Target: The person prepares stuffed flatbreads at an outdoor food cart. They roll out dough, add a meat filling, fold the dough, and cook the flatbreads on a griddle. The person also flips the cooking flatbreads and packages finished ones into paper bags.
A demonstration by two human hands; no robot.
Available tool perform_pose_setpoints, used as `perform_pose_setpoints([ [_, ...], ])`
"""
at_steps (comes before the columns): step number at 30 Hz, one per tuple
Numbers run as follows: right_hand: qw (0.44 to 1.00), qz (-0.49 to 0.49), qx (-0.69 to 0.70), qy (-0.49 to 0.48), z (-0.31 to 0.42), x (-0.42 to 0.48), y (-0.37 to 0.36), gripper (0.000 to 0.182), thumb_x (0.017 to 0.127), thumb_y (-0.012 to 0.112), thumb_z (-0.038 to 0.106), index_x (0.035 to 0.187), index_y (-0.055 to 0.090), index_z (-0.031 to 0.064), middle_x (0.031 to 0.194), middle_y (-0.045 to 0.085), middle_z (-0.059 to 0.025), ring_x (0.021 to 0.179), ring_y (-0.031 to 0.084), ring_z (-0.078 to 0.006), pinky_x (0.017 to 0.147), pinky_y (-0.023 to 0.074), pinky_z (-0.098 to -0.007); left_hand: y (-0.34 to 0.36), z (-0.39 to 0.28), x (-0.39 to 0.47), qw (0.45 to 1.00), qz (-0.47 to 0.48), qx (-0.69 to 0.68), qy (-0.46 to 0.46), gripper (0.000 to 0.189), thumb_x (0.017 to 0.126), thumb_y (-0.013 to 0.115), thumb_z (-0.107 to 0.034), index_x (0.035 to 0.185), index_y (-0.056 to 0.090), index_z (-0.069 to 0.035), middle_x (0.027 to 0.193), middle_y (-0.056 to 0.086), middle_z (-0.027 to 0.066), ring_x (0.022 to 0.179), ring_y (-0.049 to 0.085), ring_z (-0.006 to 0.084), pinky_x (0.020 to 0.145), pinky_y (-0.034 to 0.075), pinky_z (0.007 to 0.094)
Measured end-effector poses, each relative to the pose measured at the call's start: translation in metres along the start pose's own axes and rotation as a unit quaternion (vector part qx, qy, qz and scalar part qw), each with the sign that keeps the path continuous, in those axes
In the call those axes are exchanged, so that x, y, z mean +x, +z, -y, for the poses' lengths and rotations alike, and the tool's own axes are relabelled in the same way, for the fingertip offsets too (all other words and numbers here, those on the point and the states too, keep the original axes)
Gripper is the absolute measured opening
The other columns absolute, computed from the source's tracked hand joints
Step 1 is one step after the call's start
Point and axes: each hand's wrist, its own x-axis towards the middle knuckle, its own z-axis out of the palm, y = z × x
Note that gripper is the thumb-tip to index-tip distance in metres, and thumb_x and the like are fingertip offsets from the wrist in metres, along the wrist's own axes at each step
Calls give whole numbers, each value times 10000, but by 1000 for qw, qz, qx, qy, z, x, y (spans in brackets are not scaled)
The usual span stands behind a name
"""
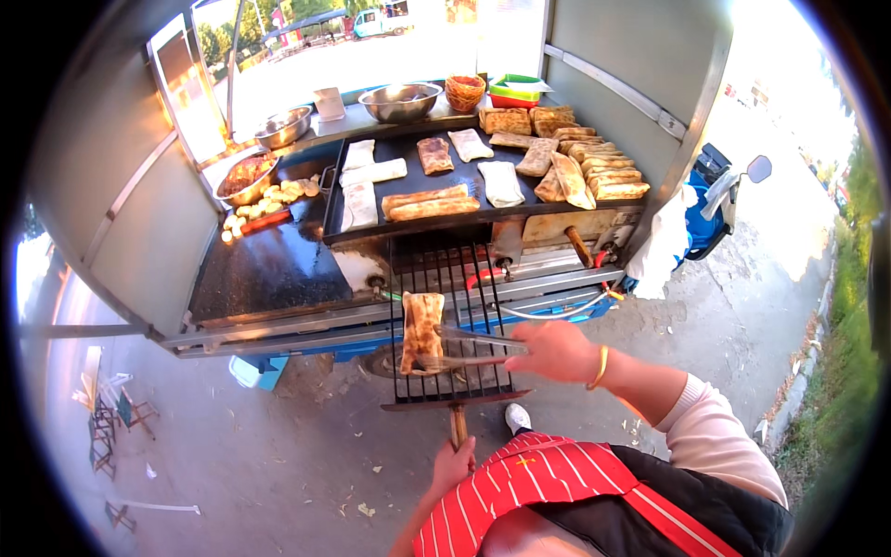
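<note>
My left hand (454, 465) grips the wooden handle (457, 425) of a black metal grill rack (480, 292), which is pulled partly out from beneath the griddle. Toward the rack's left side lies a rectangular browned flatbread (422, 331). In my right hand (557, 350) are metal tongs (480, 339), their tips at the right edge of that bread. Whether the tips pinch it, I cannot tell. Above the rack, the black griddle (418, 170) carries pale flatbreads (500, 184), browned ones (430, 202) and a stacked row of cooked ones (605, 167) at its right.
A dark flat plate (271, 278) at left bears small round pieces of food (268, 200) and a bowl of reddish food (245, 175). Steel bowls (400, 102), a wicker basket (464, 92) and plastic baskets (515, 89) line the back shelf. Under the griddle are a wooden handle (579, 246) and hoses (557, 315).
</note>
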Motion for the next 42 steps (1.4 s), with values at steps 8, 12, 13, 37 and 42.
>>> perform_pose_setpoints([
  [8, 772, -63, 629, 63, -129, 117, -100, 325, 983, 634, 373, 1061, 663, 59, 703, 540, 16, 474, 370, -28, 394, 243, -181, 9, -3, 19, 991, -80, 69, -83, 477, 856, 711, -482, 806, 631, -15, 635, 659, 64, 590, 664, 181, 564, 500, 356],
  [12, 767, -31, 628, 128, -176, 191, -136, 422, 987, 586, 489, 941, 650, 75, 618, 512, 26, 416, 335, -34, 380, 210, -213, 19, 9, 22, 973, -147, 56, -168, 466, 800, 781, -457, 859, 664, -9, 634, 644, 59, 579, 636, 154, 559, 488, 340],
  [13, 774, -22, 619, 133, -185, 213, -140, 427, 983, 593, 491, 932, 652, 71, 611, 505, 28, 414, 335, -34, 380, 203, -218, 22, 12, 22, 969, -163, 40, -181, 451, 793, 793, -438, 862, 667, -10, 634, 639, 57, 577, 622, 143, 555, 484, 337],
  [37, 809, 349, 473, -4, -72, 496, -112, 359, 954, 667, 395, 911, 656, 39, 614, 493, 16, 422, 326, -35, 387, 201, -214, 52, -30, 19, 919, -292, -67, -256, 331, 771, 852, -262, 887, 659, -20, 668, 604, 8, 542, 550, 93, 511, 451, 274],
  [42, 814, 340, 472, -8, -43, 508, -112, 329, 972, 649, 321, 921, 655, -4, 605, 479, 4, 392, 262, -26, 384, 169, -217, 57, -27, 11, 918, -301, -36, -254, 374, 765, 834, -318, 904, 677, -8, 651, 619, 55, 581, 574, 121, 551, 458, 322],
])
